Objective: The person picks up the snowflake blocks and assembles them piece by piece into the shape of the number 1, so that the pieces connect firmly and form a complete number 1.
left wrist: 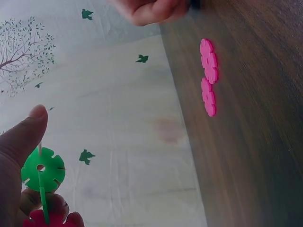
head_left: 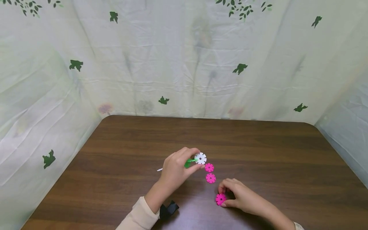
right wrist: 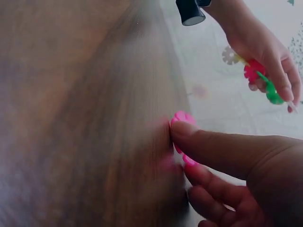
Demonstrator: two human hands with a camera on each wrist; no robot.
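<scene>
My left hand (head_left: 178,164) is raised over the table and holds a joined chain of notched plastic discs. A white disc (head_left: 200,158) faces up between thumb and fingers, with a green disc (left wrist: 43,178) and a red disc (right wrist: 254,70) joined in the chain; the fingers partly hide it. Lower right, my right hand (head_left: 242,198) pinches a pink notched disc (head_left: 220,199) at the tabletop between thumb and fingertips. Two more pink discs, one farther (head_left: 209,167) and one nearer (head_left: 210,178), lie on the table between the hands.
The brown wooden table (head_left: 120,140) has rounded far corners. A pale cloth (head_left: 178,64) printed with green birds and leaves hangs behind it and along the sides. A black wrist strap (head_left: 169,209) is on the left wrist.
</scene>
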